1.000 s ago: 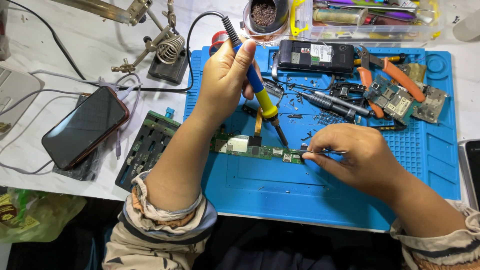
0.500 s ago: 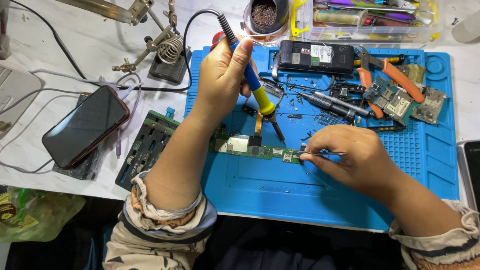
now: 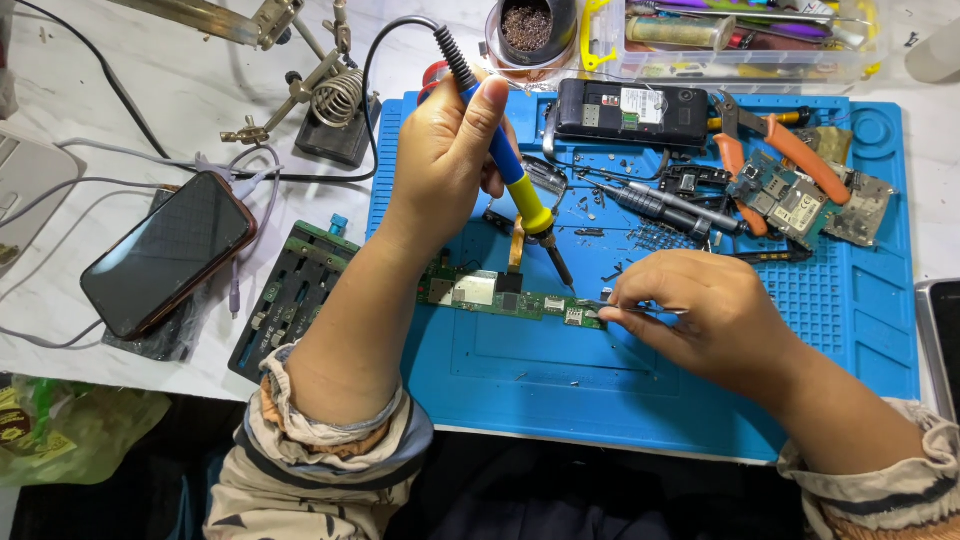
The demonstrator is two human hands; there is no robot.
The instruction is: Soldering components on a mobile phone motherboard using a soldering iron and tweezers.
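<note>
My left hand [image 3: 445, 150] grips a blue and yellow soldering iron [image 3: 515, 185] with its tip pointing down just above a long green circuit board [image 3: 500, 295] on the blue work mat [image 3: 640, 400]. My right hand [image 3: 700, 315] pinches thin metal tweezers [image 3: 625, 310] whose points touch the board's right end. The iron's tip sits a little left of the tweezers. A black cord runs up from the iron's handle.
A phone [image 3: 165, 250] lies on the white table at left beside a black board holder [image 3: 290, 295]. A soldering stand [image 3: 335, 110], an open black phone [image 3: 625, 110], orange pliers [image 3: 770, 150], a screwdriver [image 3: 665, 205] and loose boards [image 3: 800, 200] crowd the mat's back.
My left hand has lowered the soldering iron's tip slightly toward the board. My right hand with the tweezers has stayed at the board's right end.
</note>
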